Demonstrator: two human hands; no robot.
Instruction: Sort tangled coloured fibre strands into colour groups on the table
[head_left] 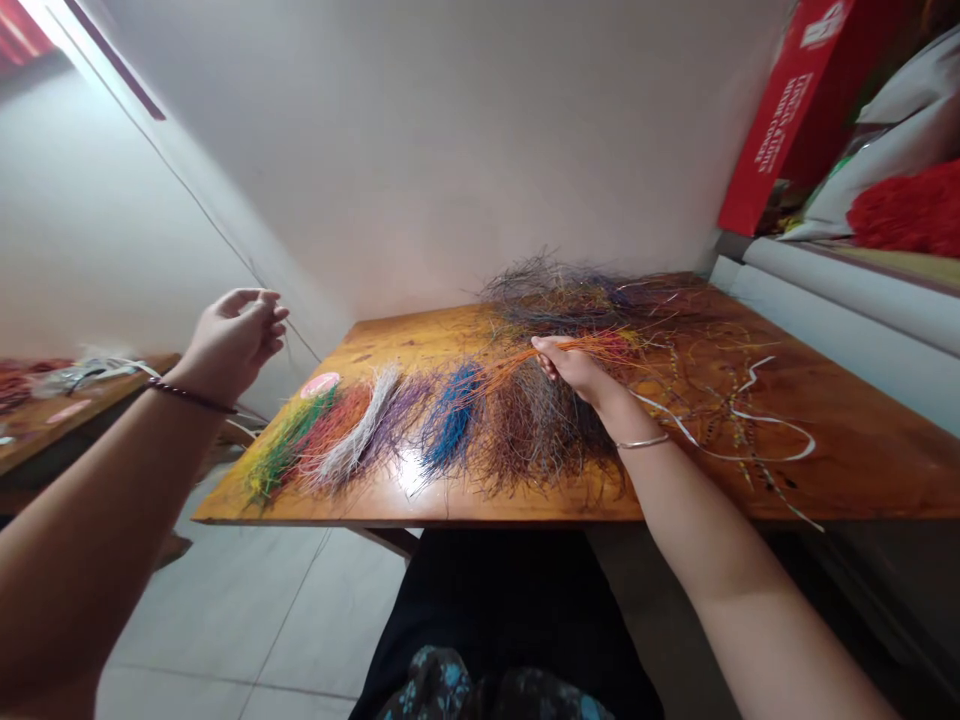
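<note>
Orange strands (510,372) are gripped in my right hand (566,366), their ends fanning out to both sides above the table. My left hand (238,335) is raised off the table's left side with its fingers pressed together; whatever they may hold is too small to make out. Below the hands lie bundles of thin strands: green (289,445), white (360,430), purple (397,415), blue (454,415) and brown (517,430). Red-orange strands (330,440) lie between the green and white ones.
A tangled heap of dark strands (555,295) lies at the back of the wooden table (885,450). White cord (787,455) curls at the right. A red box (776,120) stands on a shelf at the upper right. Another table (45,425) is at the far left.
</note>
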